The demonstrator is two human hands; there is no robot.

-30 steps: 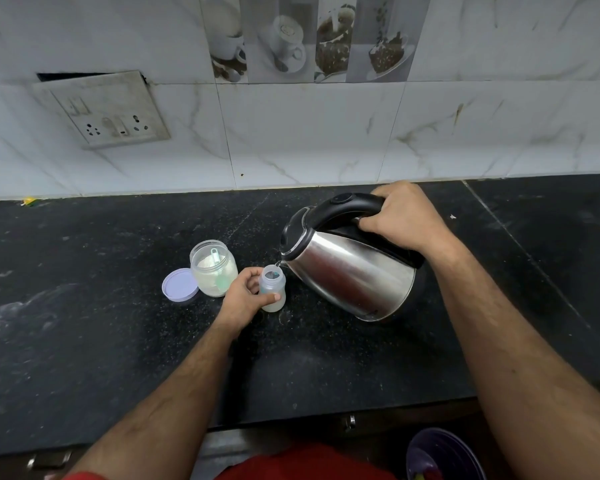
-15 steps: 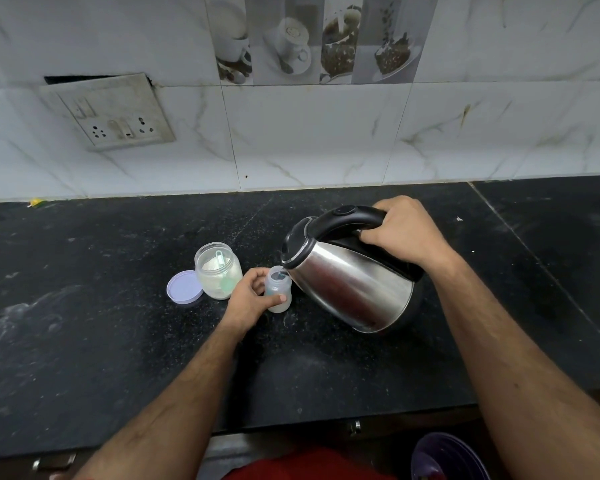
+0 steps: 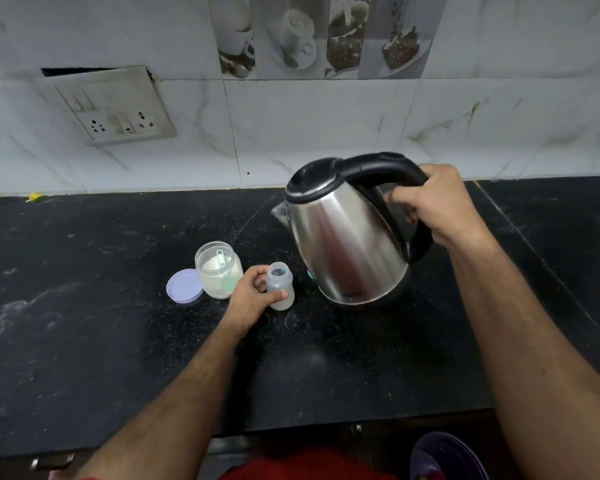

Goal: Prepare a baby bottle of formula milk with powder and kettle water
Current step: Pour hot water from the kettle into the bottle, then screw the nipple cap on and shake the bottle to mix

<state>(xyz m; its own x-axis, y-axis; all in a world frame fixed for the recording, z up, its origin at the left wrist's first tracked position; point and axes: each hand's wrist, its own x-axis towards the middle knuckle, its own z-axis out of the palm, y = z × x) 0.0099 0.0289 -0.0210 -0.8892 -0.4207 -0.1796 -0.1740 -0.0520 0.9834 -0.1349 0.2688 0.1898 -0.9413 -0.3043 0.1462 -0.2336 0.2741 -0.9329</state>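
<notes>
**Water in the bottle, kettle held off the pour**

Far left on the wall hangs a loose switch plate (image 3: 113,107), well clear of the work. On the black counter (image 3: 84,341) a lilac lid (image 3: 184,285) lies flat, touching the open powder jar (image 3: 219,270), which has a pale green scoop (image 3: 221,258) standing inside it. Just right of the jar, the person's left hand (image 3: 253,299) has its grip wrapped around the small baby bottle (image 3: 280,285), which stands upright on the counter, uncapped, with cloudy liquid in its lower part. Further right the steel kettle (image 3: 347,244) is near upright, its spout above and apart from the bottle's mouth; the right hand (image 3: 437,207) is closed tight around the black handle. A bit of teal (image 3: 310,273) shows at the kettle's base; I cannot tell what it is.

I judge the water step to be at its end. The next move calls for setting the kettle down on bare counter to the right, then finding the teat and cap, which I cannot see here, and shaking. The jar and lid crowd the bottle's left side, so the steadying hand should not shift that way. A purple bowl (image 3: 444,459) sits below the counter edge.
</notes>
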